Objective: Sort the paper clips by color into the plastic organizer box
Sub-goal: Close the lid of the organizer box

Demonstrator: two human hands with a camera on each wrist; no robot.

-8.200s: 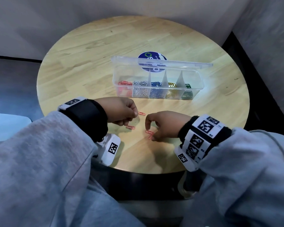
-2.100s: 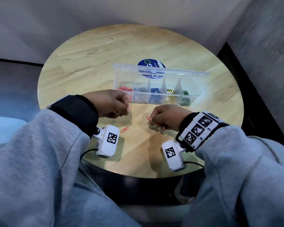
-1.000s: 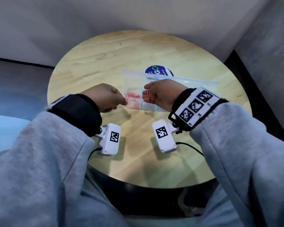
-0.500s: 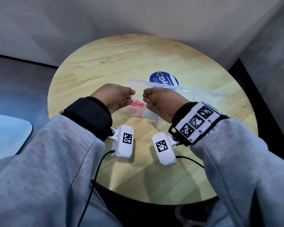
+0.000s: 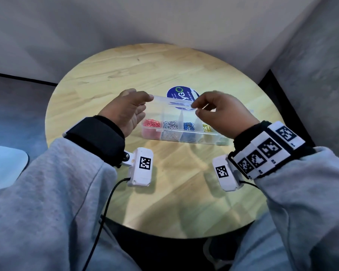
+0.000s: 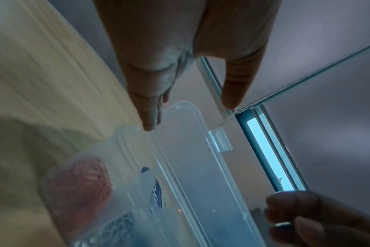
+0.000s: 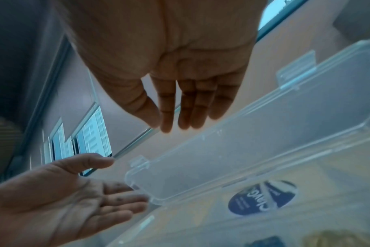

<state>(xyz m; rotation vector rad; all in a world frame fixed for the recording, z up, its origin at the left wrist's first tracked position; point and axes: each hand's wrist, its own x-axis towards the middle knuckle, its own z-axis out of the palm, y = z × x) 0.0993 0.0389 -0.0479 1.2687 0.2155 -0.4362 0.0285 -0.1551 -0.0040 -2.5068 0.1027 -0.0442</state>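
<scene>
The plastic organizer box (image 5: 184,133) sat a little right of the middle of the round wooden table (image 5: 98,79), its hinged clear lid (image 5: 170,100) raised at the far side. Inside, the compartments held sorted paper clips: red clips (image 5: 152,123) in the leftmost, silver clips (image 5: 170,124) next, then blue clips (image 5: 188,126) and yellow clips (image 5: 206,127); whatever lay further right was hidden by the right wrist. A round blue sticker (image 5: 179,94) showed on the tabletop behind the box, partly seen through the lid.

The left hand (image 5: 128,111) was at the lid's left end, palm turned toward the box, fingers nearly straight and the thumb reaching toward the lid's corner; the left wrist view showed fingertips (image 6: 148,123) right at the lid's edge, though firm contact could not be judged. The right hand (image 5: 221,114) hovered over the middle of the lid with its fingers loosely bent and the thumb close to the index finger; the right wrist view showed nothing between them and a gap to the lid (image 7: 264,133). Neither hand carried a clip.

Both forearms wore grey sleeves (image 5: 53,192) and straps with white camera modules (image 5: 140,167).
</scene>
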